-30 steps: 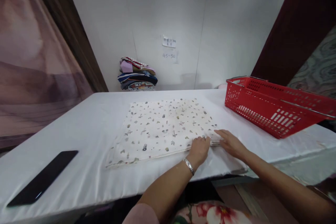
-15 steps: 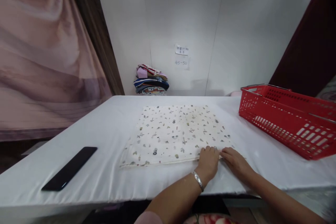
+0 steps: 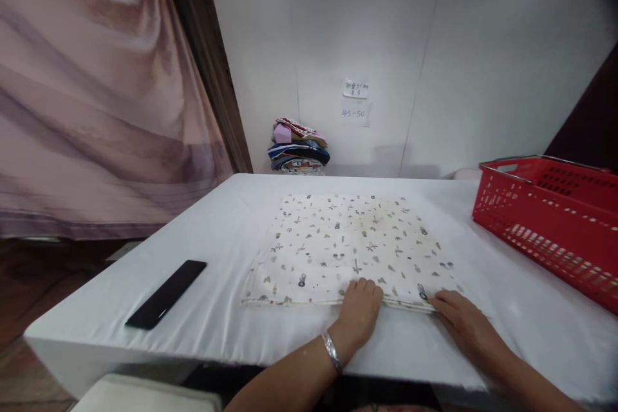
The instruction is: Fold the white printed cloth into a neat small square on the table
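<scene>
A folded cream cloth (image 3: 318, 238) with small printed motifs lies flat on the white-covered table, its layered near edge facing me. My left hand (image 3: 360, 309), with a silver bangle at the wrist, is at the middle of that edge. Its fingers rest curled over the fabric, and the thumb is hidden. Closer to the right near corner, my right hand (image 3: 463, 322) pinches the same edge between thumb and fingers. A gap of bare cloth edge shows between the two hands.
A black phone-like slab (image 3: 167, 295) lies to the left on the white tablecloth (image 3: 212, 238). To the right stands a red plastic basket (image 3: 545, 219). Folded fabrics (image 3: 299, 148) are stacked behind the far edge, near paper notes (image 3: 355, 113) on the wall.
My left hand has slid left along the cloth's near edge, away from my right hand. The view has turned left, so the basket sits farther right.
</scene>
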The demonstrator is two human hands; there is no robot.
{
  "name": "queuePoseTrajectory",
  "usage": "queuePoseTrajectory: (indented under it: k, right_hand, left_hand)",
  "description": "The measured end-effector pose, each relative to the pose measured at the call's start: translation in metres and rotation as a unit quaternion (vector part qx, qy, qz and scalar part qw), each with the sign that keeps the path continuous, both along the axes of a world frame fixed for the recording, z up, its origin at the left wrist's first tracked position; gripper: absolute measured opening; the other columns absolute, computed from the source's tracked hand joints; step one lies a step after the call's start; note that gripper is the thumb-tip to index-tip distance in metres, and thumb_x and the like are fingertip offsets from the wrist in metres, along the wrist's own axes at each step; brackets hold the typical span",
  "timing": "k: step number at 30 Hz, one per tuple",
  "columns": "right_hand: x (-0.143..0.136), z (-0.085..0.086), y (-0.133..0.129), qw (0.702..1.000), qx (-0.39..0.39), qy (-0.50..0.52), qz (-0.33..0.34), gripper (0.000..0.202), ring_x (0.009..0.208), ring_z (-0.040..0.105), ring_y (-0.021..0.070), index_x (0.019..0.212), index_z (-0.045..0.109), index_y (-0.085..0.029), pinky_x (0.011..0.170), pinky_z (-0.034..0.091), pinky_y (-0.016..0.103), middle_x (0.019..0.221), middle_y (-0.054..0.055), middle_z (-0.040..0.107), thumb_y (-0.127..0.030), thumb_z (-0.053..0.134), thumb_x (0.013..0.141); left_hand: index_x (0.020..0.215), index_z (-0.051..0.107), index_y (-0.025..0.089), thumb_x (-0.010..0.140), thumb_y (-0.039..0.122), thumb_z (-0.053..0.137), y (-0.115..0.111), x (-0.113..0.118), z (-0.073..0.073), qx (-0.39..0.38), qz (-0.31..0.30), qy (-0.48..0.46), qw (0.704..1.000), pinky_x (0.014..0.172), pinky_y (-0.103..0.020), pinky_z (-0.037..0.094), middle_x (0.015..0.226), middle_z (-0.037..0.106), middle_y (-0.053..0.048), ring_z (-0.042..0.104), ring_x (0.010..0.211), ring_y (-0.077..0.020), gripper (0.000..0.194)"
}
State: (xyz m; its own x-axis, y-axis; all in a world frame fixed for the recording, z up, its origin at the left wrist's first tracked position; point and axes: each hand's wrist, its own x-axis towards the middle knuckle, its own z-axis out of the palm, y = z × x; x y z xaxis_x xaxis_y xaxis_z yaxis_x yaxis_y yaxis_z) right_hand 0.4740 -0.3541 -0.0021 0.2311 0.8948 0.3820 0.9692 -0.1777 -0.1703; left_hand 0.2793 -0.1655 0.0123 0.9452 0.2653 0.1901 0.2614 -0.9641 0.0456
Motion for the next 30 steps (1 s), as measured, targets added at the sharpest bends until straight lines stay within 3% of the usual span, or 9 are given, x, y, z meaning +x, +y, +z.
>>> queuePoseTrajectory:
  k: [6,12,18,25,30]
  right_hand:
    - [-0.003,-0.021,0.019,0.995,0.038,-0.088,0.019,0.039,0.098,0.060,0.0256,0.114,0.063,-0.024,0.082,0.049,0.039,0.108,0.010,0.065,-0.018,0.042,0.082]
    - [-0.016,-0.036,0.043,0.994,0.056,-0.058,0.080,0.037,0.090,0.064,0.0255,0.109,0.065,-0.028,0.077,0.053,0.039,0.101,0.008,0.068,-0.019,0.045,0.079]
    - [-0.010,-0.048,0.037,0.994,0.039,-0.010,0.104,0.038,0.093,0.064,0.0273,0.109,0.064,-0.036,0.079,0.054,0.038,0.104,0.005,0.068,-0.020,0.048,0.078]
    - [-0.006,-0.049,0.036,0.992,0.062,0.005,0.112,0.054,0.086,0.067,0.0310,0.120,0.052,-0.054,0.069,0.058,0.045,0.099,0.002,0.069,-0.023,0.050,0.076]
    - [-0.007,-0.046,0.037,0.992,0.068,-0.022,0.107,0.055,0.083,0.068,0.0296,0.120,0.052,-0.052,0.069,0.058,0.042,0.099,-0.001,0.070,-0.024,0.049,0.073]
  left_hand:
    - [0.097,0.049,0.015,0.087,0.012,0.040,-0.002,-0.002,-0.002,-0.010,-0.017,-0.004,1.000,0.074,-0.036,0.041,0.091,0.057,-0.007,0.050,0.086,-0.0216,0.014]
    - [0.095,0.051,0.017,0.087,0.016,0.041,0.000,-0.005,-0.005,-0.036,-0.028,-0.034,0.998,0.070,-0.038,0.041,0.087,0.058,-0.009,0.051,0.085,-0.0235,0.013]
    - [0.094,0.052,0.019,0.087,0.018,0.043,0.003,-0.017,-0.005,-0.032,-0.050,-0.039,0.997,0.073,-0.037,0.038,0.092,0.057,-0.009,0.049,0.089,-0.0231,0.012]
    - [0.091,0.050,0.016,0.086,0.017,0.046,0.020,-0.043,-0.005,0.006,0.006,-0.018,1.000,0.074,-0.033,0.036,0.096,0.054,-0.006,0.045,0.090,-0.0195,0.006]
    - [0.090,0.050,0.017,0.084,0.013,0.048,0.031,-0.066,-0.004,-0.013,0.061,-0.006,0.998,0.077,-0.033,0.035,0.096,0.054,-0.004,0.045,0.091,-0.0192,0.008]
